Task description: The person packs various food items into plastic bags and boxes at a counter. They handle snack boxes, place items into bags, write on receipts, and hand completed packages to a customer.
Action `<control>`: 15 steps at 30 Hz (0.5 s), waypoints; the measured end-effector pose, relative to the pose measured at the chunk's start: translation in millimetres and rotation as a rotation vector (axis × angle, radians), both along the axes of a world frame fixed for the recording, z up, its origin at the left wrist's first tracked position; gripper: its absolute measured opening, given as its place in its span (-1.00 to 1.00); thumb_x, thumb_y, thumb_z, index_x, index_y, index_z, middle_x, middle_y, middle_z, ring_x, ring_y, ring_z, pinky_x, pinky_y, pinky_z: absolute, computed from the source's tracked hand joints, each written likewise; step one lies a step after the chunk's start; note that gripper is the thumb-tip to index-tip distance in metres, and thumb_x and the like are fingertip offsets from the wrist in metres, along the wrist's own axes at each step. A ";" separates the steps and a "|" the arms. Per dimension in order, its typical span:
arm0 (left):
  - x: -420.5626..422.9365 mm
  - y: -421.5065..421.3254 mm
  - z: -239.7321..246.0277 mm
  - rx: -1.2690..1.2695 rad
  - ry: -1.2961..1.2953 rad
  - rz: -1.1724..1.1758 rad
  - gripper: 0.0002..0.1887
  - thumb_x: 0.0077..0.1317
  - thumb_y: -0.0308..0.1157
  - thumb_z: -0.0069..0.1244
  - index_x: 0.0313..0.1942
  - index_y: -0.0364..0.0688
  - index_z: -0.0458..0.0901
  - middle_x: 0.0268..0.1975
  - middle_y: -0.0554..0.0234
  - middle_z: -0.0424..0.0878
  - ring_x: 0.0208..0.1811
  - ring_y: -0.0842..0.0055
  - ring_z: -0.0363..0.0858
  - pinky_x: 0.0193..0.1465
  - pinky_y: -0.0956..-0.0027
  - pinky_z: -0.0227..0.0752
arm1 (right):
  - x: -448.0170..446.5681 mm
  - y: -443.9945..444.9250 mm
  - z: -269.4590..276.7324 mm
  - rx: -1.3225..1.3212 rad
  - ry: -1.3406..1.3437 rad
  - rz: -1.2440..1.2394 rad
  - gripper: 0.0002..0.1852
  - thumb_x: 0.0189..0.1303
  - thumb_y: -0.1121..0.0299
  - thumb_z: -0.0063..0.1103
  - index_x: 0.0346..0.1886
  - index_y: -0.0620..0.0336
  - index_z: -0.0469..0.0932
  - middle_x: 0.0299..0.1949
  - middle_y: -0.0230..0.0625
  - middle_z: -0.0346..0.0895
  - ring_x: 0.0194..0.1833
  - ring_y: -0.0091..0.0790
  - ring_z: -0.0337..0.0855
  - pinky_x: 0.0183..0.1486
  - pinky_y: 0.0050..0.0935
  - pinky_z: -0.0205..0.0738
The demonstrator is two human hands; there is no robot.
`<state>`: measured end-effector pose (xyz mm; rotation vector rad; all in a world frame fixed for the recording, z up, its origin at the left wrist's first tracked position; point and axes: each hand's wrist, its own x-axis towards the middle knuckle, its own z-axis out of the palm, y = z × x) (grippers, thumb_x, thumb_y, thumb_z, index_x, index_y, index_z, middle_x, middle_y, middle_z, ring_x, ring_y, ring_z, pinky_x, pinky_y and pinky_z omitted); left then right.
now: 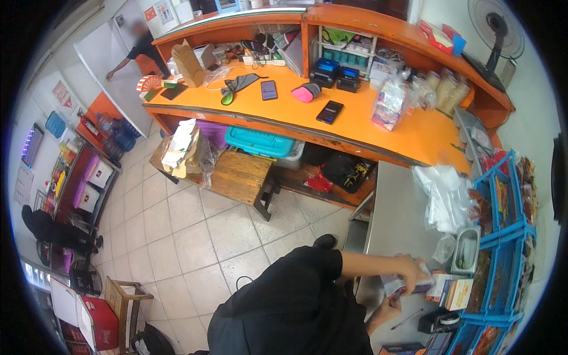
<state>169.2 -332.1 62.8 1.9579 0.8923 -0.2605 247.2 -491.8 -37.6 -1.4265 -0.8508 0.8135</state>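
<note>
At the lower right, my left hand (410,271) curls over a clear plastic bag with a printed pack inside (395,286), above a stainless-steel table (392,213). My right hand (389,307) pinches the near lower edge of the same bag. The contents are partly hidden by my fingers. Just beyond the bag stand small printed boxes (457,293). A steel food pan (466,250) with something wrapped in it sits farther up, beside a small clear bag (443,248). A pile of clear plastic bags (443,195) lies on the far part of the table.
Blue wire racks (499,262) holding packets line the right side. A black tape dispenser (439,320) is near my right hand. An orange counter (284,106) carries phones and bagged goods. A wooden bench (235,171) stands below it. Two people are farther off at the left.
</note>
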 end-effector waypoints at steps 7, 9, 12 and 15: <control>-80.0 41.6 -25.6 0.493 -0.213 -0.486 0.18 -0.25 -0.29 0.46 0.46 0.55 0.24 0.62 0.22 -0.06 0.55 -0.14 0.03 0.44 -0.36 0.09 | 69.5 42.1 79.2 -0.435 -0.775 0.232 -0.77 0.11 0.27 0.42 -0.42 0.28 0.67 -0.69 -0.15 0.51 -0.64 -0.28 0.52 -0.47 -0.30 0.36; -95.5 59.8 -34.9 0.724 -0.222 -0.621 0.10 -0.14 -0.38 0.42 0.44 0.57 0.27 0.63 0.31 -0.08 0.60 -0.10 -0.08 0.47 -0.48 -0.10 | 86.4 59.3 108.1 -0.583 -0.814 0.244 -0.81 0.15 0.30 0.38 -0.36 0.25 0.69 -0.68 -0.16 0.57 -0.59 -0.16 0.66 -0.41 -0.25 0.46; -102.5 83.7 -35.3 0.902 -0.439 -0.722 0.05 -0.21 -0.37 0.46 0.38 0.50 0.39 0.58 0.44 0.08 0.65 0.14 -0.20 0.56 -0.40 -0.28 | 71.6 127.4 129.2 -0.309 -0.997 0.067 -0.83 0.23 0.38 0.26 -0.27 0.31 0.69 -0.45 -0.03 0.67 -0.38 -0.06 0.72 -0.29 -0.18 0.51; -100.5 122.5 -27.2 0.617 -0.698 -0.751 -0.21 0.01 -0.32 0.36 0.31 0.36 0.49 0.55 0.46 0.15 0.64 0.28 -0.11 0.54 -0.46 -0.31 | 37.3 246.8 117.1 0.030 -0.921 0.006 -0.86 0.23 0.53 0.20 -0.18 0.34 0.67 -0.28 0.00 0.67 -0.29 -0.02 0.70 -0.21 -0.25 0.52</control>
